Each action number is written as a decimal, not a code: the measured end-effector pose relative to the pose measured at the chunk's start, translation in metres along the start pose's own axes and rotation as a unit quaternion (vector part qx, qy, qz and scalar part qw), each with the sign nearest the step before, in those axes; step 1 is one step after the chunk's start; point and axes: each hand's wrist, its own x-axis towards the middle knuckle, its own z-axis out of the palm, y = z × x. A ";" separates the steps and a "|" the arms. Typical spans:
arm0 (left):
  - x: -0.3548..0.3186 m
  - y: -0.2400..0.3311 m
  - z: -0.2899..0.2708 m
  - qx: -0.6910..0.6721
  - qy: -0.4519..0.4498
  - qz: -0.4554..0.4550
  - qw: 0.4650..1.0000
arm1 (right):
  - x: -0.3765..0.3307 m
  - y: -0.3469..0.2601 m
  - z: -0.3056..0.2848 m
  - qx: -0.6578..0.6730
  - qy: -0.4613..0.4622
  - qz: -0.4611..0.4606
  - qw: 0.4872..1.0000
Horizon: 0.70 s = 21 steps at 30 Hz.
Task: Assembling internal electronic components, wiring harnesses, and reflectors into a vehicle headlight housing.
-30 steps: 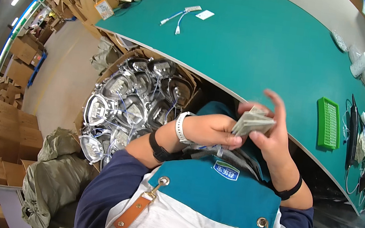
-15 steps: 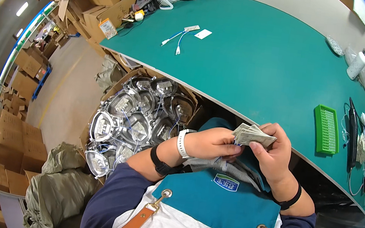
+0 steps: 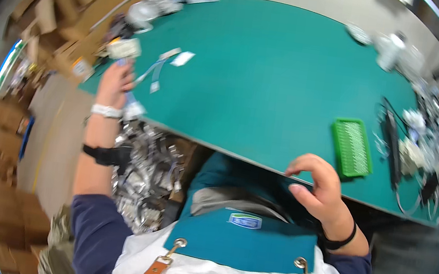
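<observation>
My left hand (image 3: 115, 83) reaches out over the left end of the green table. Its fingers are closed on a pale flat piece (image 3: 124, 48) with a bluish-white lead; a white end (image 3: 133, 109) hangs below the hand. Motion blur hides whether it is one piece or a stack. Just right of that hand, a small pale module with two leads (image 3: 157, 68) lies beside a white card (image 3: 182, 58). My right hand (image 3: 315, 185) hovers at the table's near edge, thumb and curled fingers apart, holding nothing.
A green slotted tray (image 3: 352, 149) stands on the table (image 3: 261, 76), right of centre. Further right lie a black pen-like tool (image 3: 392, 151) and tangled cables. Shiny metallic parts (image 3: 141, 182) fill a box below the left edge. Cardboard boxes (image 3: 82, 2) rise behind the far left.
My left hand has left my right and swung far left over the table, carrying pale flat material. My right hand has let go and stayed near the edge. The view has shifted.
</observation>
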 end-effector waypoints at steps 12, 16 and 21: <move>0.152 -0.083 -0.088 0.293 0.016 -0.238 0.926 | -0.097 -0.042 -0.216 -0.273 0.342 0.188 0.879; 0.162 -0.094 -0.079 0.278 0.056 -0.240 0.928 | -0.176 -0.019 -0.343 -0.354 0.441 0.313 0.763; 0.150 -0.105 -0.049 0.296 0.045 -0.244 0.922 | -0.188 0.022 -0.402 -0.471 0.296 0.472 0.684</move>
